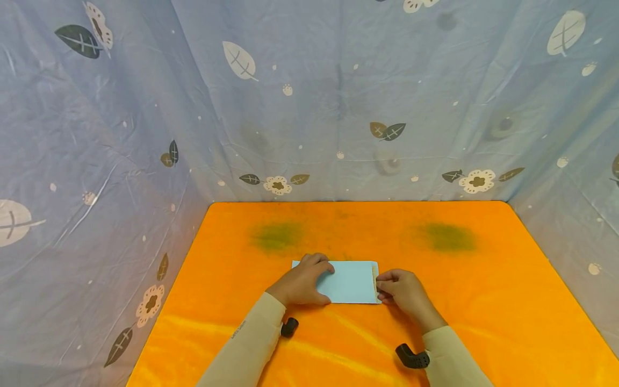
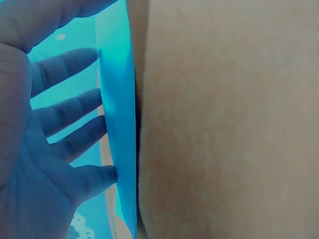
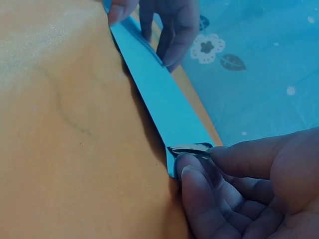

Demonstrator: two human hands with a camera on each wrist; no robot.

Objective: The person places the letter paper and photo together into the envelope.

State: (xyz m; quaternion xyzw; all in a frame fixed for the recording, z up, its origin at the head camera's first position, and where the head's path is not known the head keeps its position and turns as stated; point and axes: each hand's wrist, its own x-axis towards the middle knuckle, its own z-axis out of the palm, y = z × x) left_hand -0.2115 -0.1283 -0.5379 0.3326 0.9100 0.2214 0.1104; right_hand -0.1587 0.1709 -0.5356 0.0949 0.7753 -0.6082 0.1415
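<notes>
A light blue envelope lies lengthwise on the table, its open end to the right. My left hand grips its left part across the width, thumb on the near edge and fingers on the far edge. In the left wrist view the left fingers meet the envelope's edge. At the open end, my right hand pinches the edge of a thin tan paper slip. The right wrist view shows the slip's layered edge between thumb and fingers; its remainder is hidden inside the envelope.
An orange cloth covers the table and bears two dark green smudges. Blue curtains with leaf and flower prints surround it at the back and sides. A black curved piece is fixed at the right wrist, and another at the left.
</notes>
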